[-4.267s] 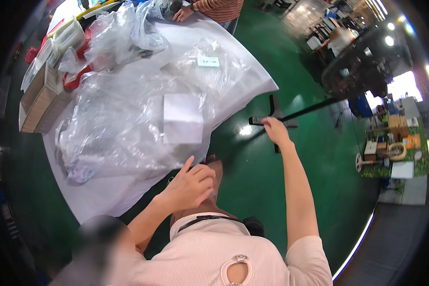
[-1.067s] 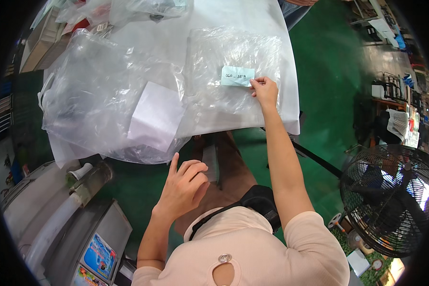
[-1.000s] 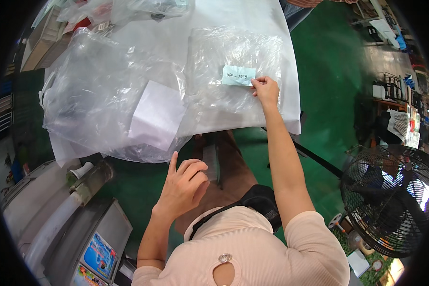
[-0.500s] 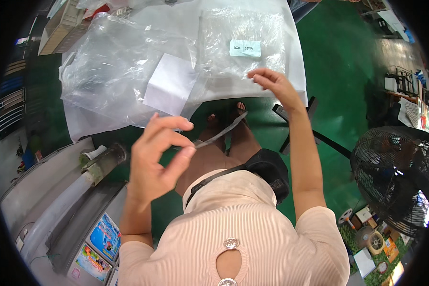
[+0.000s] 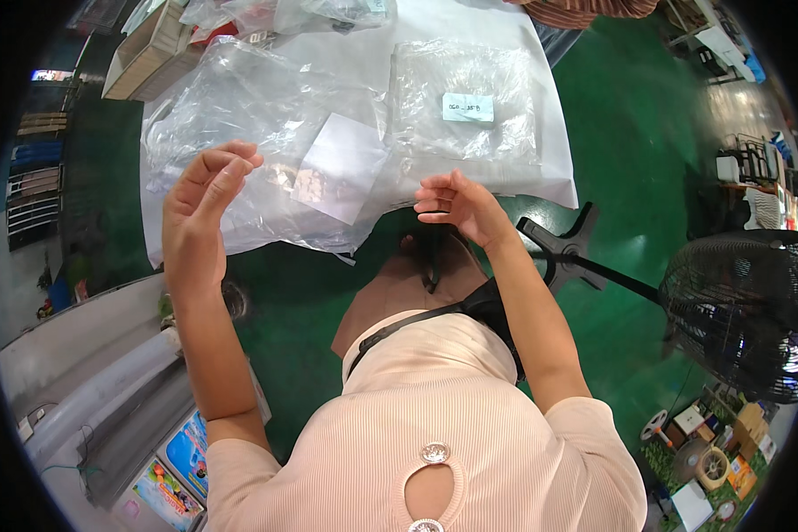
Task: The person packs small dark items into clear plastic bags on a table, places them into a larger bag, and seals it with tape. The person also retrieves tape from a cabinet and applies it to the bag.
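My left hand (image 5: pixel 202 217) is raised over the left side of a large clear plastic bag (image 5: pixel 239 97). Its thumb and forefinger are pressed together; whatever may be between them is too small to make out. A folded white sheet of paper (image 5: pixel 340 168) lies at the bag's near right. In front of the table's near edge is my right hand (image 5: pixel 463 208), fingers loosely bent and apart, holding nothing visible. Just beyond it, a flat stack of clear plastic bags (image 5: pixel 417 97) carries a pale blue handwritten label (image 5: pixel 467 107).
All this lies on a white-covered table (image 5: pixel 554 168). More plastic bags (image 5: pixel 328 13) and a cardboard box (image 5: pixel 151 53) stand at its far left. A person's striped garment (image 5: pixel 585 9) shows at the far edge. On the right are a black fan (image 5: pixel 731 315) and a dark stand base (image 5: pixel 563 253).
My left hand has moved up and left over the bag, and my right hand down and left. The clear strip earlier in my left hand no longer shows there. A striped garment has come into view.
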`<control>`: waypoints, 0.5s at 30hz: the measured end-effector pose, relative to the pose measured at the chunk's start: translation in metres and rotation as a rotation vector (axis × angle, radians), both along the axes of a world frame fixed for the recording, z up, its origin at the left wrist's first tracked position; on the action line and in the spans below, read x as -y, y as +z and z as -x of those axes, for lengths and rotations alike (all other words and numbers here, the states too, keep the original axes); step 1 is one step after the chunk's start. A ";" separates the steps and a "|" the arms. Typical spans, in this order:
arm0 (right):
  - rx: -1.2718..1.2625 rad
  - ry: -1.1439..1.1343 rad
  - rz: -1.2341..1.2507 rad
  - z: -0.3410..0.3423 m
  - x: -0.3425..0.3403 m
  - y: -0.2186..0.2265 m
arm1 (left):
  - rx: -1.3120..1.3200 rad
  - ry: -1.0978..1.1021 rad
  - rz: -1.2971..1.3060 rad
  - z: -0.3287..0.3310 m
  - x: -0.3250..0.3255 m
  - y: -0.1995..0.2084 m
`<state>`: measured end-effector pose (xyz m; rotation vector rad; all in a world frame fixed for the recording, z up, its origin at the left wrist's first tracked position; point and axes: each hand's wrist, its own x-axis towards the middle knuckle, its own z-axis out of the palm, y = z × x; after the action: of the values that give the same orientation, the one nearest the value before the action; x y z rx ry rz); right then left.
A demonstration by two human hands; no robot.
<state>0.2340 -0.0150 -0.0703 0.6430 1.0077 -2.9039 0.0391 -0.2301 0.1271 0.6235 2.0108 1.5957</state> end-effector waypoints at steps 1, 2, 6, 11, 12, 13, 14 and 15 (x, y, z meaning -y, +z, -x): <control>0.041 -0.009 -0.040 -0.001 0.000 0.002 | -0.010 0.006 0.033 0.003 0.001 -0.004; 0.082 -0.020 -0.080 -0.002 0.000 0.003 | 0.002 0.022 0.044 0.005 0.001 -0.009; 0.296 -0.125 -0.265 -0.007 -0.012 0.008 | 0.073 0.102 0.119 0.012 -0.019 -0.039; 0.533 -0.266 -0.535 -0.023 -0.077 -0.003 | 0.237 0.155 0.218 0.023 -0.068 -0.108; 0.574 -0.267 -0.570 -0.021 -0.093 -0.004 | 0.270 0.173 0.214 0.025 -0.081 -0.127; 0.621 -0.267 -0.605 -0.019 -0.109 -0.006 | 0.309 0.190 0.213 0.026 -0.096 -0.150; 0.667 -0.265 -0.640 -0.016 -0.124 -0.009 | 0.347 0.207 0.212 0.027 -0.111 -0.170; 0.710 -0.247 -0.671 -0.014 -0.140 -0.015 | 0.320 0.228 0.248 0.027 -0.126 -0.187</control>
<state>0.2478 0.1252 -0.0856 1.7459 1.8164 -2.0893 0.0118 -0.1042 -0.0597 0.0418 2.0404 1.4274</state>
